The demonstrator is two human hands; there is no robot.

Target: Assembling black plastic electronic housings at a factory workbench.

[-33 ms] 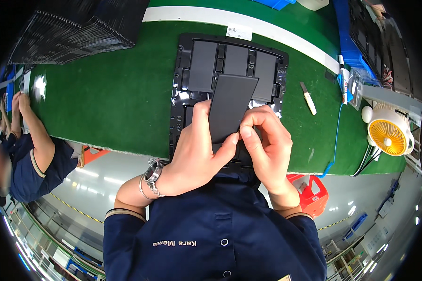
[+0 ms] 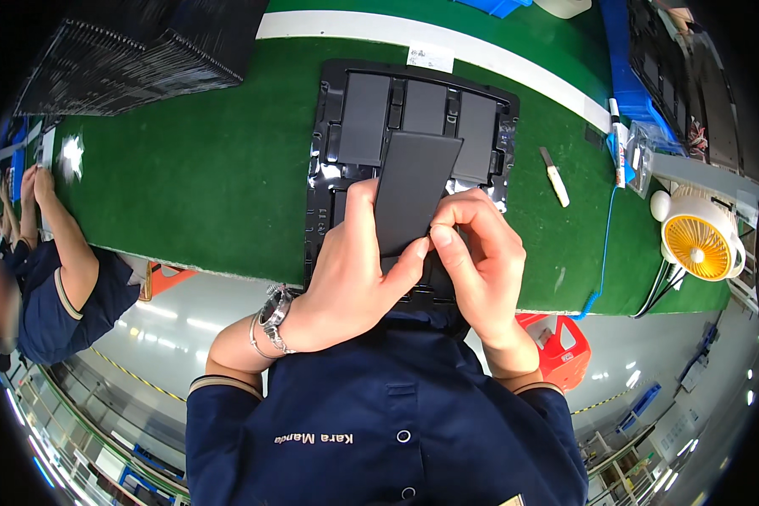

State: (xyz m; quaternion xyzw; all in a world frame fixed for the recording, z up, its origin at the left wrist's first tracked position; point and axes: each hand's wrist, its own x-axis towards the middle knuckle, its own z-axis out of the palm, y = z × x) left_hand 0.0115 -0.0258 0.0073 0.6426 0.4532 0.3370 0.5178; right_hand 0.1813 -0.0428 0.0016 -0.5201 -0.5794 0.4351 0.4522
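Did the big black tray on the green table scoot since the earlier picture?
No. The black tray shows no shift either way: the gap from its far edge to the white stripe on the green table looks the same.

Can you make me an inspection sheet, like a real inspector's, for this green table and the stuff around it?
Surface: green table with a white strip across its far part.
Job's things: dark flat panel held over a black tray; three similar panels show in its far row.
Clutter: white-handled cutter, marker and yellow-and-white fan, right side.
Grippers: bare hands; left hand holds the panel, right hand has fingertips near its edge.
Cables: blue cord, partly coiled; dark cables below the fan.
Surroundings: co-worker left, red plastic stool right.
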